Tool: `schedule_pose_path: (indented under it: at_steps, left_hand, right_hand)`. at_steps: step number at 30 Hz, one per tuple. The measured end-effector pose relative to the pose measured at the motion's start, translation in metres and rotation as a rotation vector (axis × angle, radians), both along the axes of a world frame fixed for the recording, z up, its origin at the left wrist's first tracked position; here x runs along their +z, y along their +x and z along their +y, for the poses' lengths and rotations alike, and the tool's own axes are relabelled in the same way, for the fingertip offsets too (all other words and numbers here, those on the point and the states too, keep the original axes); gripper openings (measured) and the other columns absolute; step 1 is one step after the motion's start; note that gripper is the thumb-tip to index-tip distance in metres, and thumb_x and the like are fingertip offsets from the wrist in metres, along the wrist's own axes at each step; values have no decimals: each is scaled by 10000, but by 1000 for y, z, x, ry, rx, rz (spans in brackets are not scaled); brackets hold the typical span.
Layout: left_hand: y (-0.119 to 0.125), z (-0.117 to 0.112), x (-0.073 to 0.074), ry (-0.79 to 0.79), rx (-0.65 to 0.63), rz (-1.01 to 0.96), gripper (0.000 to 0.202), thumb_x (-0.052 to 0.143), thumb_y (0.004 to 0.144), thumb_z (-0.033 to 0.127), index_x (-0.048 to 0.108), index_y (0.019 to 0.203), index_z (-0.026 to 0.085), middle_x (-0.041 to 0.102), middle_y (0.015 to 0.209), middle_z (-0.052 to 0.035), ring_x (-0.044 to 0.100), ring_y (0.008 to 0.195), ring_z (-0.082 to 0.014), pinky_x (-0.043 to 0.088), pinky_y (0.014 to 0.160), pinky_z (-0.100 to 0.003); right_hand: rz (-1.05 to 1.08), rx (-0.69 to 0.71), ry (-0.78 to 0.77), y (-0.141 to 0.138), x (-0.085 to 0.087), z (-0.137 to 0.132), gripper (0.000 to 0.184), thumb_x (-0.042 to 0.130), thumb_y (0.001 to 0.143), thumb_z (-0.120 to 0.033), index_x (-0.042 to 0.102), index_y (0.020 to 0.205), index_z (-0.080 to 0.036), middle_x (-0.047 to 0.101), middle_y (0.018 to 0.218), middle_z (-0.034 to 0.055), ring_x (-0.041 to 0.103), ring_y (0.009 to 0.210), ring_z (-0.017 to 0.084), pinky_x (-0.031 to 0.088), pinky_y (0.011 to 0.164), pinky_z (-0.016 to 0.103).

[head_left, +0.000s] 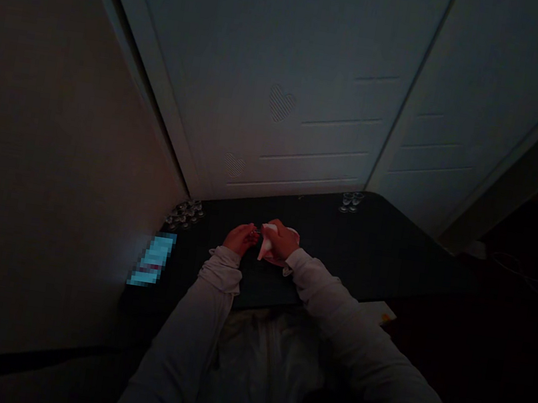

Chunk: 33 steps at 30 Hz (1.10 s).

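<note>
In the dim head view, my left hand [240, 238] is closed around what looks like a small stemmed glass [257, 231]. Fingers hide most of it, and only a faint glint shows between the two hands. My right hand [284, 239], just to the right, is closed on a pale cloth [266, 247]. Part of this cloth hangs below the fingers towards the glass. Both hands are close together over the dark table.
Several small stemmed glasses [186, 213] crowd the far left corner of the black table [341, 256]. Two more stemmed glasses [351, 202] stand at the back right. A lit, pixelated screen [152, 260] is at the left edge. White panels [267, 80] rise behind.
</note>
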<state>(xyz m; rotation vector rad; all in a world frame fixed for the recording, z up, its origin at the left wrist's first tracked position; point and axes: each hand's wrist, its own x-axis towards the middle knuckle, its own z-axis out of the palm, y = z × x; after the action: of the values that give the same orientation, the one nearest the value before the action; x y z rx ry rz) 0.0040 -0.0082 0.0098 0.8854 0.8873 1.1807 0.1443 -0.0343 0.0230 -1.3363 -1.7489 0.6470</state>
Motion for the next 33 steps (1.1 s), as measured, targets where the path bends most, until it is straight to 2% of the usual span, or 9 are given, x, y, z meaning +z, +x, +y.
schedule_pose_path:
  at_steps: [6,15,22,28,33]
  left_hand:
    - [0,-1,1,9,-6,-5,247,597,550,292,503,714,133,545,548,1,503,481,-71,372,476,-203]
    - [2,0,0,22,-4,-38,211,591,563,281,500,671,123,547,564,0,503,493,-72,378,486,-209]
    - [1,1,-2,33,-20,-31,221,595,552,293,500,660,125,540,554,2,510,509,-86,386,493,-221]
    - [0,1,-1,27,-11,-1,234,597,550,291,508,695,130,542,555,-1,500,486,-71,377,480,-208]
    - [0,1,-1,16,-7,-13,229,594,556,285,506,696,127,540,551,0,499,481,-69,374,475,-205]
  right_hand:
    - [-40,2,10,1,0,3,248,293,746,-320,470,836,-173,533,709,-2,469,625,89,315,557,183]
    - [-45,-37,2,-2,-1,-1,372,276,721,-495,458,827,-188,518,636,-17,455,548,83,296,490,181]
    - [-97,-23,37,-1,-1,2,381,195,764,-452,457,802,-179,501,617,-3,446,548,89,298,510,190]
    - [-72,0,37,0,-1,3,288,238,770,-362,459,818,-182,510,665,-3,465,593,86,311,529,179]
    - [-56,-21,7,-1,0,0,284,301,739,-401,457,839,-186,515,635,-16,465,553,83,306,499,176]
